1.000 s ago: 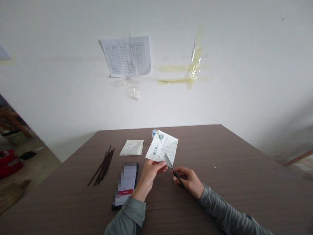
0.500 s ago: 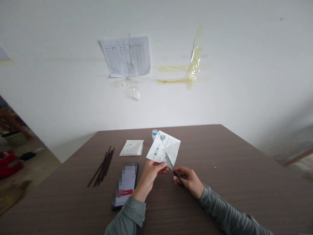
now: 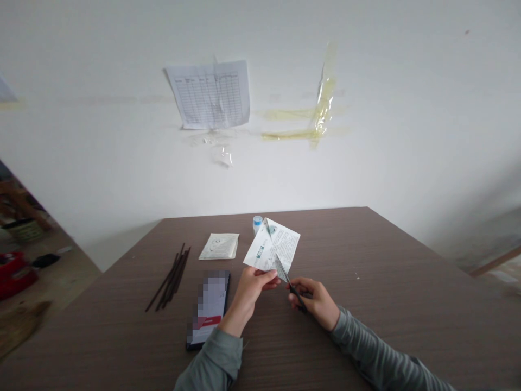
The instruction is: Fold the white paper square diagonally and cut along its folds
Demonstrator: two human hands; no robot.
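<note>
Pinched in my left hand (image 3: 257, 282) is the lower edge of a printed sheet of paper (image 3: 288, 245), white with green marks and small text. A slit runs down from the paper's top corner. My right hand (image 3: 313, 298) is closed around the dark handles of a pair of scissors (image 3: 295, 290). The scissor blades lie across the lower part of the paper, pointing up and left. Behind the paper stands a small clear container with a blue band (image 3: 256, 221), partly hidden by the sheet.
Left of my hands lie a phone (image 3: 211, 307), several thin dark brown sticks (image 3: 173, 279) and a folded pale paper packet (image 3: 220, 246) on the brown table (image 3: 386, 282). A white wall with a taped printed table sheet (image 3: 211, 95) rises behind the table's far edge.
The slit at the paper's top corner looks slightly wider now. Both hands stay in nearly the same place.
</note>
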